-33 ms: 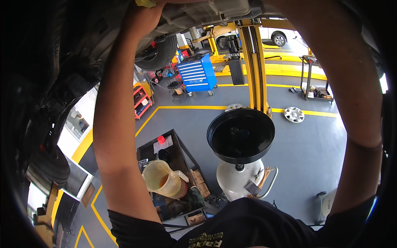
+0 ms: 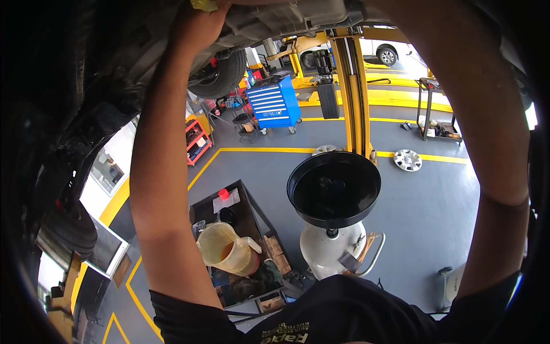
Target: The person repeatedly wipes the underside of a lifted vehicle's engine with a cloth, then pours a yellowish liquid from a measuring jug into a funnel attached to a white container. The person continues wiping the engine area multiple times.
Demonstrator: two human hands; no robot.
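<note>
Both my arms reach up to the underside of a raised vehicle [image 2: 275,22]. My left hand [image 2: 203,27] is at the upper edge of the view, close against the underbody. Beside it shows a crumpled, yellow, cloth-like piece [image 2: 204,5]; the fingers are cut off by the picture's edge, so their grip is hidden. My right forearm [image 2: 458,74] runs up out of the picture, and its hand is out of sight. Below my arms stands a wide black drain pan [image 2: 334,213] on a white, rounded oil drainer tank [image 2: 321,252].
Left of the drainer, a dark cart [image 2: 243,198] carries a translucent jug [image 2: 220,243] with brownish liquid and a red cap [image 2: 223,194]. A yellow lift post [image 2: 358,92] rises behind. Farther off are a blue tool cabinet [image 2: 272,103], a red trolley [image 2: 197,142] and a wheel cover [image 2: 407,160].
</note>
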